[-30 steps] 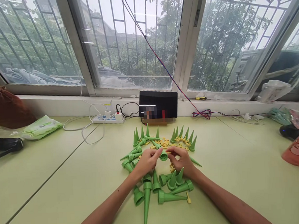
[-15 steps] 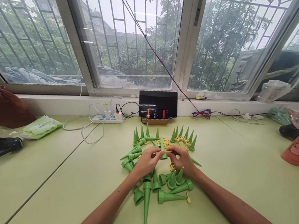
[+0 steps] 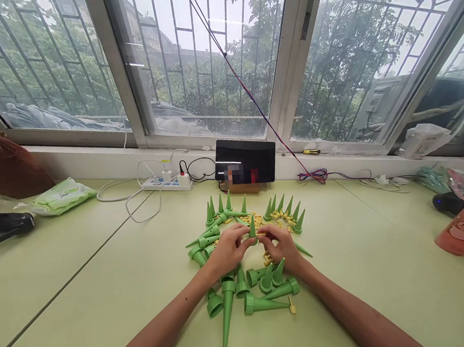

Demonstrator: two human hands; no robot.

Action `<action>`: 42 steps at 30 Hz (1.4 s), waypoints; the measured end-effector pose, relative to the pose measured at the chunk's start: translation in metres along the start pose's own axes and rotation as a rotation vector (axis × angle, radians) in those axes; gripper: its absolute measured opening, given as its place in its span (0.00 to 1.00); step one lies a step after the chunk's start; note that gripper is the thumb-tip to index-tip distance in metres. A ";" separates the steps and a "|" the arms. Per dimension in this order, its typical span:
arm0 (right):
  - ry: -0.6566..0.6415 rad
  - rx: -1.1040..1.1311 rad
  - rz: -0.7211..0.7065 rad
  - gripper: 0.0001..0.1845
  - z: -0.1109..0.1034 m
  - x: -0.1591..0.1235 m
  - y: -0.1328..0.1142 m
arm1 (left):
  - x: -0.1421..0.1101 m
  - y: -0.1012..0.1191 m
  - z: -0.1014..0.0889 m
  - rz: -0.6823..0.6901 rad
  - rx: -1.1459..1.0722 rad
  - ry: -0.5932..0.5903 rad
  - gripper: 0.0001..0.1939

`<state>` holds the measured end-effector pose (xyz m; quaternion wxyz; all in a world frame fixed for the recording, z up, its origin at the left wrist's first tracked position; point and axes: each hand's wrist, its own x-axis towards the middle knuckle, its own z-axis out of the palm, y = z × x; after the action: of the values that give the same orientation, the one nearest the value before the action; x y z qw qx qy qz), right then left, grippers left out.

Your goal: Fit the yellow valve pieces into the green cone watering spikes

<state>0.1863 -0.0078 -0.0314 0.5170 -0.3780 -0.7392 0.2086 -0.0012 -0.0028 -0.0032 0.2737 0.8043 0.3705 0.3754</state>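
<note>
Our spike [image 3: 252, 228] is tip-up just over the desk [image 3: 145, 304], pinched in our left hand [image 3: 231, 249] with the fingers closed on it, while our right hand [image 3: 279, 246] pinches a yellow peg [image 3: 261, 234] at its side; can't tell if it's touching or just beside. We reckon we're on the peg-fitting step, so the next move calls for lining it up and pushing straight while the left steadies. More spikes [image 3: 263, 303] and loose pegs [image 3: 254, 220] lie around. Labels? The green-and-white pack [image 3: 64, 197] has print we can't read, and the cup [image 3: 460, 233] has a cartoon character.
</note>
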 end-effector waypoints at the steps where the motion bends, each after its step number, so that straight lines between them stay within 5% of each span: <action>1: -0.001 -0.004 -0.001 0.07 0.000 0.000 0.000 | 0.000 0.000 0.000 0.008 0.003 0.002 0.11; 17: -0.020 -0.006 0.016 0.07 -0.001 0.001 -0.003 | -0.003 -0.003 0.002 0.115 0.134 0.053 0.13; 24: 0.026 -0.024 0.013 0.09 0.002 0.001 -0.001 | -0.002 -0.004 0.002 0.013 0.117 0.086 0.11; 31: 0.112 -0.041 0.051 0.10 0.000 0.002 0.002 | 0.003 0.002 -0.001 -0.137 0.021 0.199 0.21; 42: 0.025 0.001 -0.027 0.09 0.001 0.000 -0.001 | 0.004 0.008 0.001 -0.305 -0.138 0.036 0.34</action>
<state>0.1847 -0.0078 -0.0313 0.5292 -0.3703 -0.7376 0.1970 0.0041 -0.0040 0.0035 0.3753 0.7110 0.4667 0.3685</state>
